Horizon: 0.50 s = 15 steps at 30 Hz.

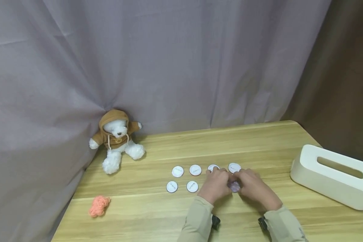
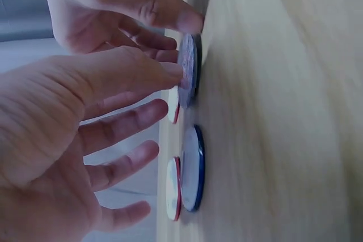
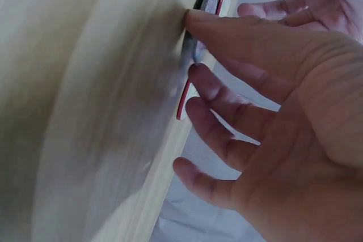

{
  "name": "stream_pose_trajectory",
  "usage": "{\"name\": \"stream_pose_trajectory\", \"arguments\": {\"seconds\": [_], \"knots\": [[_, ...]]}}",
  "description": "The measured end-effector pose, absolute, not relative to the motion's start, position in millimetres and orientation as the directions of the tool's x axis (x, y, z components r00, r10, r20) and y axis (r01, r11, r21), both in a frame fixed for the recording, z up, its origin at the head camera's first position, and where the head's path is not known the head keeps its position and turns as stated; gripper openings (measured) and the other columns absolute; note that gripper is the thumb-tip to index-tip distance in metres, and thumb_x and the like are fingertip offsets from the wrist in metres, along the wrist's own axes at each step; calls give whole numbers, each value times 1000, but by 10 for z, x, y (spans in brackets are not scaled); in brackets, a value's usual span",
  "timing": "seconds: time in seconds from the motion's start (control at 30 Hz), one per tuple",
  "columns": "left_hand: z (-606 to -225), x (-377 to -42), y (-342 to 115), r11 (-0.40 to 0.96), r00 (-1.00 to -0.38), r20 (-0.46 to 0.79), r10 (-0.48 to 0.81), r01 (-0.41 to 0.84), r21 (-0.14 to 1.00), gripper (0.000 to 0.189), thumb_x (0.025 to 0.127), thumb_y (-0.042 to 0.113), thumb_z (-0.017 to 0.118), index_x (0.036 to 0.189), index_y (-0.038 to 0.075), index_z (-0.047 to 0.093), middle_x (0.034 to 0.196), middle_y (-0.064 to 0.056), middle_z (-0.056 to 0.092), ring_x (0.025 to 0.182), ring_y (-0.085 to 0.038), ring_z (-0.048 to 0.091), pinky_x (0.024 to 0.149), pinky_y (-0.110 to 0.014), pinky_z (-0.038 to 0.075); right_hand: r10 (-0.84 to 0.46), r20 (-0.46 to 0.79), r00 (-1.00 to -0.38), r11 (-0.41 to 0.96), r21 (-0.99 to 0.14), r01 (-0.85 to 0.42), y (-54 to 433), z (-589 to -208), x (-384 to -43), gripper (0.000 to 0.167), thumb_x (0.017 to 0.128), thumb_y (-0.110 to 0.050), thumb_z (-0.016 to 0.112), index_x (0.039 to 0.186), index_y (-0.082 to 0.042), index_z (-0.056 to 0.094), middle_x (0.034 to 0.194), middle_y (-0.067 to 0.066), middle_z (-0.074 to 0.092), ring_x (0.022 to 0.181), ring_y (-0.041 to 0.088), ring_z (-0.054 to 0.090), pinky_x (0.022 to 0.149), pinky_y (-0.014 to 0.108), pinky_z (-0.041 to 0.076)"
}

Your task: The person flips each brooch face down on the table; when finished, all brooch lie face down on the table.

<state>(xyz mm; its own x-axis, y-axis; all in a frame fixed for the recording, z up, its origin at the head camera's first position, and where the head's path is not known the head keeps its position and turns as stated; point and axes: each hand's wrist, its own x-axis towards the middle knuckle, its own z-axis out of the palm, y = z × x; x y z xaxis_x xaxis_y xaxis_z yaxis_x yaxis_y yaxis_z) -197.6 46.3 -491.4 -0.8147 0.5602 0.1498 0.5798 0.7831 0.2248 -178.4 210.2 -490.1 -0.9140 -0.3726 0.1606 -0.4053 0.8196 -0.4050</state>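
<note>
A round button badge (image 1: 235,187) with a purple sparkly face lies at the tabletop between both hands; a dark edge shows beneath that face. My left hand (image 1: 216,185) has its thumb on this badge (image 2: 187,75), its index finger partly hidden and its other fingers spread. From the other side my right hand (image 1: 255,188) pinches the badge's edge between thumb and fingertip. Several white-backed badges with pins lie face down around: one badge (image 1: 234,167) just beyond the right fingers, another badge (image 1: 213,167) partly covered by the left hand.
More pin badges (image 1: 177,171) lie in two rows to the left. A white plush bear (image 1: 116,134) in a brown hoodie sits at the back left, with coral yarn (image 1: 99,205) nearer the front. A cream slotted box (image 1: 332,178) stands at the right table edge. Grey curtain (image 1: 184,67) hangs behind.
</note>
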Motion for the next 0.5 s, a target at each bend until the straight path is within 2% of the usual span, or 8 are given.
{"name": "stream_pose_trajectory", "arguments": {"seconds": [0.1, 0.23, 0.37, 0.5], "knots": [[-4919, -1968, 490, 778, -815, 143, 561, 579, 246, 16, 71, 28, 89, 77, 28, 75, 83, 15, 65, 78, -10, 49, 76, -34, 37, -381, 150, -912, 813, -416, -408, 2095, -4905, -1777, 32, 61, 6, 77, 83, -16, 71, 80, -4, 63, 73, 19, 54, 67, 46, 45], [-4935, -1957, 509, 775, -815, 154, 559, 579, 253, 17, 72, 24, 89, 69, 28, 72, 77, 17, 64, 75, -10, 48, 78, -36, 40, -374, 142, -917, 817, -417, -398, 2085, -4892, -1771, 29, 63, 5, 77, 80, -18, 71, 79, -5, 63, 75, 20, 56, 68, 49, 46], [-4948, -1939, 507, 783, -822, 157, 547, 569, 250, 19, 72, 19, 87, 69, 25, 70, 75, 14, 62, 76, -11, 50, 80, -39, 43, -372, 137, -918, 820, -414, -395, 2085, -4883, -1781, 27, 65, 4, 78, 82, -16, 73, 82, -3, 67, 77, 24, 60, 68, 52, 48], [-4967, -1919, 488, 793, -834, 139, 534, 551, 259, 16, 70, 16, 87, 77, 26, 76, 81, 11, 63, 80, -12, 51, 78, -38, 41, -376, 137, -916, 809, -434, -397, 2082, -4876, -1770, 24, 66, 5, 76, 82, -12, 74, 81, -2, 69, 75, 22, 62, 68, 48, 50]]}}
